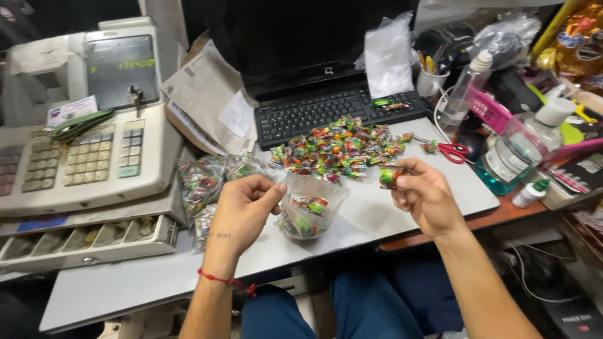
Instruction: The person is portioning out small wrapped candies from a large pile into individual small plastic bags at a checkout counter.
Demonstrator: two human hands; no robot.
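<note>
My left hand [242,210] pinches the rim of a small clear plastic bag [309,210] that stands open on the white board and holds several wrapped candies. My right hand [424,194] is raised just right of the bag, its fingertips closed on a few wrapped candies [389,177]. A loose pile of colourful wrapped candies [342,147] lies on the board just beyond both hands, in front of the laptop keyboard. Filled candy bags [204,182] lie to the left of my left hand.
A cash register [81,125] with an open coin drawer [81,238] stands at the left. Papers [210,100] lean beside a black laptop [326,107]. Red-handled scissors [453,150], clear bottles [512,157], a pen cup [430,78] and a pink basket [490,110] crowd the right.
</note>
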